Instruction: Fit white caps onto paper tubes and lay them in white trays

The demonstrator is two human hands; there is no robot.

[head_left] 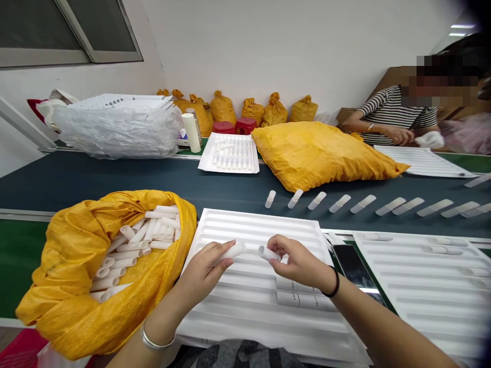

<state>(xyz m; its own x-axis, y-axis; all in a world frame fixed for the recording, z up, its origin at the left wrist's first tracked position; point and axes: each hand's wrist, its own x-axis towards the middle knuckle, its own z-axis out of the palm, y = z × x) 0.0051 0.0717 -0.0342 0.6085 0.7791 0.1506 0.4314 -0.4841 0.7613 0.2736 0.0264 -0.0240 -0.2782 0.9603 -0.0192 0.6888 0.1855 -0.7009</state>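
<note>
Above the white ribbed tray (230,301), my left hand (209,266) holds a white tube (233,250) between thumb and fingers. Facing it across a small gap, my right hand (293,258) grips a shorter white tube piece (268,253), its round open end turned left. Printed white tubes (303,300) lie in the tray grooves below my right hand. To the left, an open yellow sack (57,271) holds a heap of loose white tubes (126,248).
Several tubes (332,203) stand in a row on the dark conveyor (230,191). Behind are a full yellow sack (318,153) and a small filled tray (205,161). A phone (355,266) lies between trays. A person in stripes (387,110) works at the far right.
</note>
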